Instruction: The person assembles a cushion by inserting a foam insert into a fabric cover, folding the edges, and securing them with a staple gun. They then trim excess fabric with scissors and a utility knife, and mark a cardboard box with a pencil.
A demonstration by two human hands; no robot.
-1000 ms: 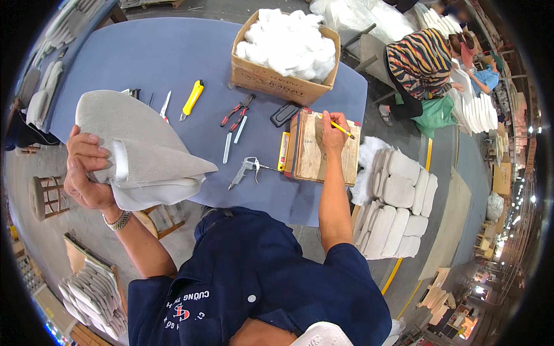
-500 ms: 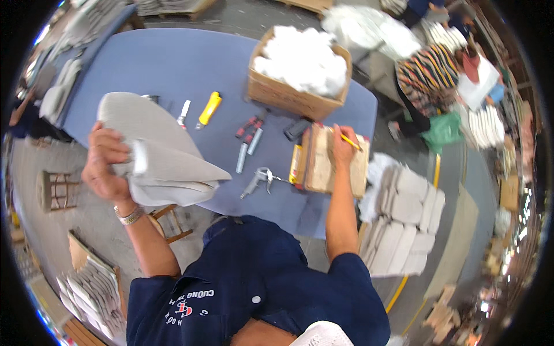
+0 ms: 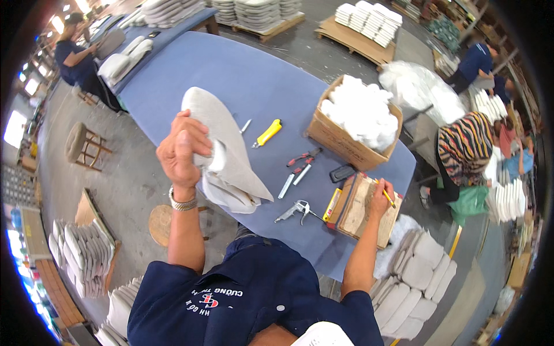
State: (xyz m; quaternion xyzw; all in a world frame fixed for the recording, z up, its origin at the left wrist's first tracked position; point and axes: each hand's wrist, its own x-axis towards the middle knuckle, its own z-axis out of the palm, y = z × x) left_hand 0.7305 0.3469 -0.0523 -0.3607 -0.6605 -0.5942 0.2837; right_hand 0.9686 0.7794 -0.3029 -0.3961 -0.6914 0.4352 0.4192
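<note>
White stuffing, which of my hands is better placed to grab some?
Right, probably: your right hand is nearer the stuffing and holds only a thin yellow tool, while your left hand grips grey fabric.

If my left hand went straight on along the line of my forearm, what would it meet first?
Holding the grey fabric piece, your left hand seems to have a free way over the blue table; farther on, the stacked pads might come first, though its height is unclear.
</note>
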